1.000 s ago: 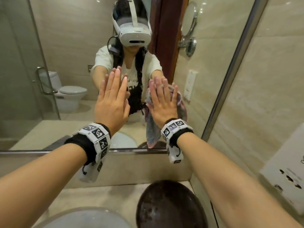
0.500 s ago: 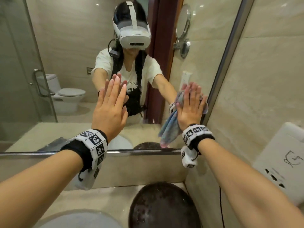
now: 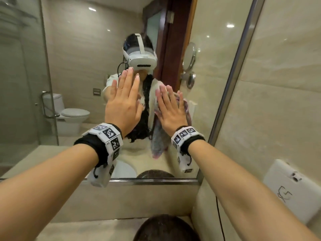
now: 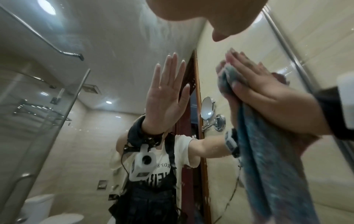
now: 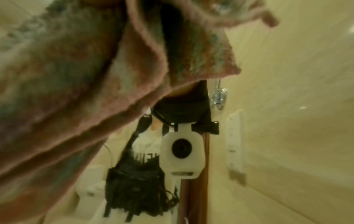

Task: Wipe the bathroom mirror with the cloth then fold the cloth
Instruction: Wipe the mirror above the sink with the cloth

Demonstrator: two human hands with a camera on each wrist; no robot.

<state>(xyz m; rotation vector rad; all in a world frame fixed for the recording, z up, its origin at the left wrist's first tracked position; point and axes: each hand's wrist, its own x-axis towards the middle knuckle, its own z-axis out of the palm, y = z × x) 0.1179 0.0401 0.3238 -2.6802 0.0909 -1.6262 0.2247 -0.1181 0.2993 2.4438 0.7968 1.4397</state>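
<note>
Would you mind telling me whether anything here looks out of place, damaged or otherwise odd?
Nothing looks damaged or spilled. The only untidy detail: the cloth is bunched, not flat, under the right hand, its loose end hanging down the mirror. The left hand lies flat on the glass, which may leave prints.

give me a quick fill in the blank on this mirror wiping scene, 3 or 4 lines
1. The right hand presses the ____ against the mirror.
2. The left hand lies on the glass with its fingers ____ and holds nothing.
3. The loose end of the cloth hangs ____ the right hand.
4. The hand nearer the mirror's right edge is the ____ hand.

Missing words: cloth; straight; below; right
</note>
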